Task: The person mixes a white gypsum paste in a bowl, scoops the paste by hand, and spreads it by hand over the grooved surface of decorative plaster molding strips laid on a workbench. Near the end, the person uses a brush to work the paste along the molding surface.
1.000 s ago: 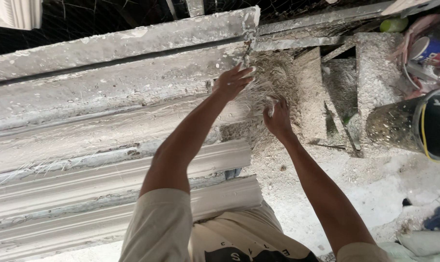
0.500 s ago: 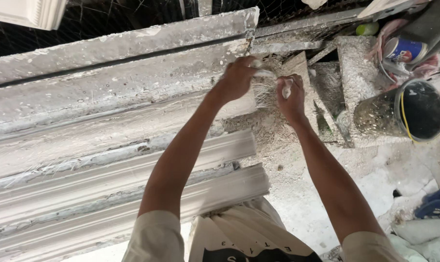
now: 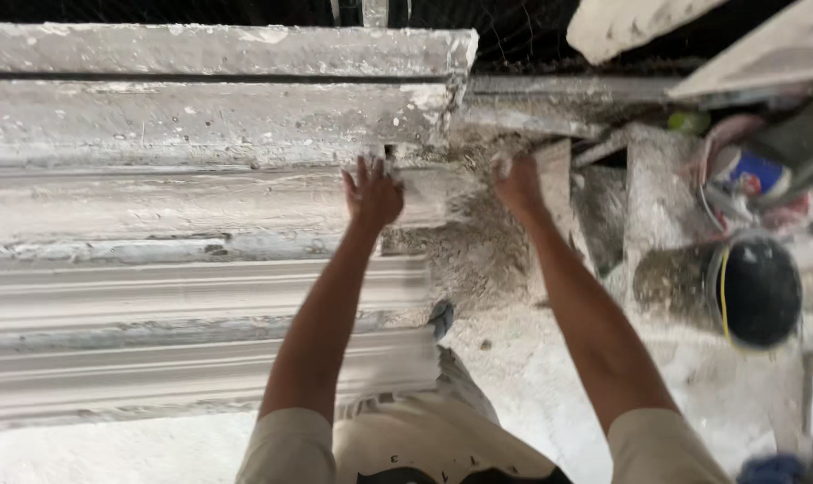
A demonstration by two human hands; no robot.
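Long white plaster mouldings lie side by side on a rough, plaster-crusted bench. My left hand lies flat with its fingers spread on the right end of a moulding, just below the bench's grey upper band. My right hand is a little to the right, past the moulding's end, over a heap of crumbly grey plaster. Its fingers are curled around a small white lump of plaster. Both forearms reach forward from the bottom of the view.
A black bucket lies on its side at the right, beside a grey slab. A blue and white container sits among clutter behind it. Wire mesh runs along the top. The floor is splashed with white plaster.
My left hand has slid down from the bench's top corner onto the moulding's end and spread flat. My right hand stays alongside it, still holding something white.
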